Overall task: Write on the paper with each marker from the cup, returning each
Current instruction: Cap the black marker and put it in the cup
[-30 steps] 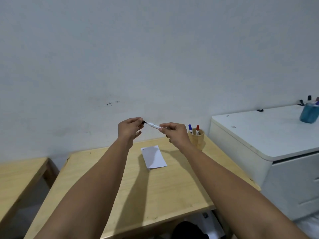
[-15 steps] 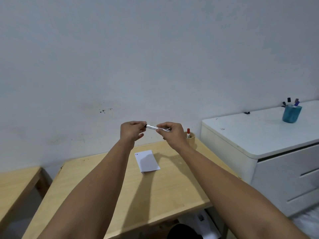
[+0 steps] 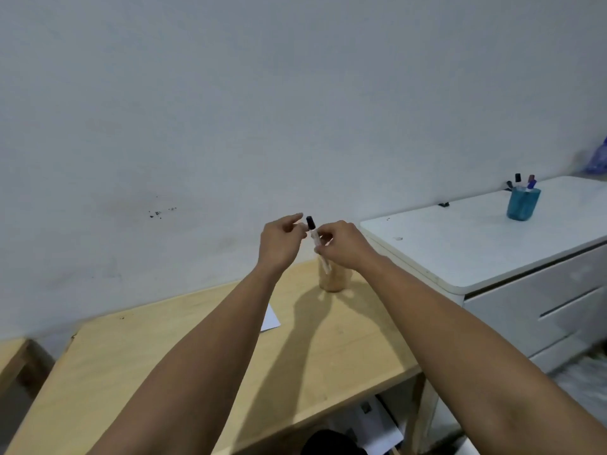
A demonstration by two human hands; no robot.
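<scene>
My right hand pinches a white marker with a black cap, held nearly upright with the cap on top. The marker's lower end hangs just above the wooden cup, which stands at the back right of the wooden table. My left hand hovers just left of the cap with fingers spread, apart from the marker. The white paper lies on the table, mostly hidden behind my left forearm. The other markers in the cup are hidden by my right hand.
A white drawer cabinet stands right of the table, with a blue cup of markers on top. A second wooden table is at the left edge. A bare wall stands behind the table.
The cap is now on the marker. My left hand let go of it and opened. My right hand swung the marker from level to upright over the cup. The view shifted left.
</scene>
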